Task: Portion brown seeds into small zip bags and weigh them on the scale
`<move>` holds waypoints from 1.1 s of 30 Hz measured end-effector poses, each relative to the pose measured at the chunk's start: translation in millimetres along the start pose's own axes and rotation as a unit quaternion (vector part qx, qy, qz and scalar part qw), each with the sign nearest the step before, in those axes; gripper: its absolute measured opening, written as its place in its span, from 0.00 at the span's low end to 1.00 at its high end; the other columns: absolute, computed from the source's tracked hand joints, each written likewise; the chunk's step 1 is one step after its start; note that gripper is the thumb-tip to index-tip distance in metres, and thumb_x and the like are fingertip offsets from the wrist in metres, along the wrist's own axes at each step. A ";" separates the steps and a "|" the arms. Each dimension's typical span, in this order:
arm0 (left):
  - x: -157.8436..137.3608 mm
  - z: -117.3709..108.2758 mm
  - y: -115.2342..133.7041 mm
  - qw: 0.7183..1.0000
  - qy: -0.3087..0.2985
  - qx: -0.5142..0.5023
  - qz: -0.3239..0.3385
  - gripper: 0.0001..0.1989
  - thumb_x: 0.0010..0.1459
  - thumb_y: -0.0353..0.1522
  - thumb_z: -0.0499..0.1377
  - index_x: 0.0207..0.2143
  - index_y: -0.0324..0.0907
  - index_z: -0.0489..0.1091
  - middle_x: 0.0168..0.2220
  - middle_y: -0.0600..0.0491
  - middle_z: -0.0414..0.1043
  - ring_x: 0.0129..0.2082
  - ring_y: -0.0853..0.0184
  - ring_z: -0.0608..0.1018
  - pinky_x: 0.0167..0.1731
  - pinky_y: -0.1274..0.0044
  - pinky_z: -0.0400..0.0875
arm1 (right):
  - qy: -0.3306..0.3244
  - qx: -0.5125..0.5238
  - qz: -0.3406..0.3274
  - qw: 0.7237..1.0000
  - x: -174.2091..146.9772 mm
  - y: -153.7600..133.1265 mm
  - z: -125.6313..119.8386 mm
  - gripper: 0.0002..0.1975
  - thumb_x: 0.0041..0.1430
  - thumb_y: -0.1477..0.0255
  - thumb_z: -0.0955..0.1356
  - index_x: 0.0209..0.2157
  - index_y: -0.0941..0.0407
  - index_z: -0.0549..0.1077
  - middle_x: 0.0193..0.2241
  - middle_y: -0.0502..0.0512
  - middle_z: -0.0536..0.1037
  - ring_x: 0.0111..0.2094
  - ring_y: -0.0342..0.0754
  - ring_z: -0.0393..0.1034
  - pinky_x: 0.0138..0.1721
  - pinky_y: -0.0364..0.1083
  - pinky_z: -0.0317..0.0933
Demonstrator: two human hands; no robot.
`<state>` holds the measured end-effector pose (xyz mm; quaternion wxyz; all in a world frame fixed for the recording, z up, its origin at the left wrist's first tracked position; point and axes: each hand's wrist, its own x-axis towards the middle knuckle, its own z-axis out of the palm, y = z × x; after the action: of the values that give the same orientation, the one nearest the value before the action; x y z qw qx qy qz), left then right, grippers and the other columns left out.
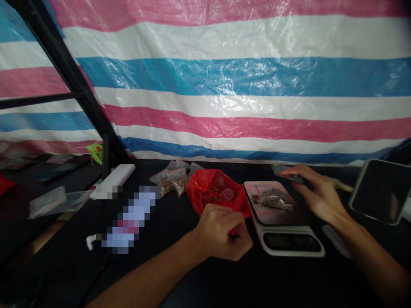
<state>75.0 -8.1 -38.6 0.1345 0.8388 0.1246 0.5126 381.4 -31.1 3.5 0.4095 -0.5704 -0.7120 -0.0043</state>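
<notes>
My left hand [224, 233] is closed around a bunched edge of a red plastic bag [197, 188]. Inside that bag lie small brown pieces, too blurred to name, and a small clear plastic cup [227, 194]. To its right sits a white kitchen scale [266, 244] with a dark display. A clear zip bag [276, 199] of brown bits rests on the scale's plate. My right hand [316, 192] hovers at the scale's far right, thumb and fingers apart. Its fingertips are close to flat clear plastic bags [278, 170]; whether they touch cannot be seen.
Filled zip bags [176, 179] are grouped behind the red bag. A phone [380, 192] leans at the right. Leftward lie a white power bank [117, 179], a pixelated phone-shaped item [133, 220], a white earbud [90, 242] and clear bags [48, 202]. Striped sheeting [224, 77] hangs behind.
</notes>
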 end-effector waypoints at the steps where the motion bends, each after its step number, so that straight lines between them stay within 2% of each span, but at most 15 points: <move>1: 0.0 -0.6 -0.5 1.000 -0.001 0.001 -0.004 0.08 0.47 0.24 0.55 0.21 0.44 0.60 0.15 0.60 0.59 0.14 0.74 0.61 0.17 0.77 0.52 | -0.005 -0.003 -0.006 1.000 -0.5 -1.7 0.2 0.13 0.62 0.72 0.65 0.44 0.48 0.78 0.42 0.57 0.81 0.45 0.62 0.76 0.48 0.61 0.68; 4: 0.5 -1.9 -0.9 1.000 -0.004 0.004 -0.007 0.08 0.48 0.25 0.55 0.21 0.44 0.60 0.15 0.60 0.57 0.14 0.74 0.61 0.18 0.76 0.52 | -0.032 0.000 -0.016 0.999 -1.4 -6.3 2.4 0.13 0.64 0.71 0.65 0.47 0.48 0.78 0.44 0.56 0.81 0.47 0.61 0.75 0.50 0.61 0.67; 7: 1.3 -2.8 -0.1 1.000 -0.006 0.004 -0.004 0.09 0.49 0.25 0.55 0.21 0.44 0.59 0.15 0.60 0.56 0.14 0.74 0.60 0.18 0.76 0.50 | -0.052 0.012 -0.012 0.998 -2.7 -10.2 6.9 0.15 0.67 0.67 0.66 0.54 0.46 0.75 0.46 0.55 0.79 0.48 0.58 0.75 0.51 0.58 0.67; 12: 1.9 -2.7 0.7 1.000 -0.004 0.001 -0.002 0.08 0.48 0.24 0.54 0.21 0.44 0.59 0.15 0.61 0.55 0.14 0.74 0.59 0.18 0.76 0.50 | -0.060 0.034 -0.017 0.997 -5.0 -17.6 13.7 0.25 0.68 0.63 0.67 0.64 0.46 0.66 0.52 0.57 0.76 0.52 0.57 0.73 0.56 0.57 0.66; 16: 1.2 -1.3 0.6 1.000 0.002 -0.016 0.003 0.08 0.46 0.24 0.54 0.21 0.44 0.58 0.16 0.61 0.53 0.15 0.74 0.57 0.17 0.76 0.49 | -0.105 0.022 -0.020 0.994 -6.4 -23.4 16.0 0.33 0.66 0.61 0.69 0.69 0.44 0.59 0.56 0.58 0.74 0.57 0.60 0.70 0.60 0.59 0.63; 24: 2.1 -1.2 1.9 1.000 0.014 -0.022 0.004 0.09 0.45 0.24 0.55 0.21 0.43 0.58 0.16 0.61 0.52 0.16 0.75 0.55 0.18 0.76 0.48 | -0.167 -0.020 -0.018 0.986 -7.3 -34.4 20.2 0.36 0.64 0.60 0.71 0.70 0.42 0.57 0.56 0.59 0.74 0.57 0.61 0.71 0.59 0.62 0.64; 29: 2.2 -1.3 1.9 1.000 0.013 -0.019 0.007 0.09 0.46 0.23 0.55 0.21 0.43 0.58 0.16 0.61 0.52 0.16 0.75 0.55 0.18 0.77 0.47 | -0.176 -0.033 -0.025 0.984 -7.1 -36.0 21.2 0.36 0.64 0.61 0.71 0.69 0.43 0.58 0.55 0.59 0.75 0.56 0.60 0.71 0.56 0.62 0.66; 33: 1.3 -1.0 1.9 1.000 0.008 -0.022 0.006 0.08 0.46 0.24 0.55 0.21 0.43 0.58 0.16 0.61 0.53 0.15 0.75 0.56 0.18 0.77 0.47 | -0.154 -0.040 -0.017 0.987 -8.5 -32.7 25.6 0.32 0.64 0.63 0.72 0.67 0.45 0.63 0.54 0.59 0.77 0.53 0.60 0.74 0.56 0.61 0.67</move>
<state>74.8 -9.3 -36.5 0.1485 0.8326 0.1095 0.5223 340.0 -37.3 -3.4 0.2718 -0.5681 -0.7753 0.0482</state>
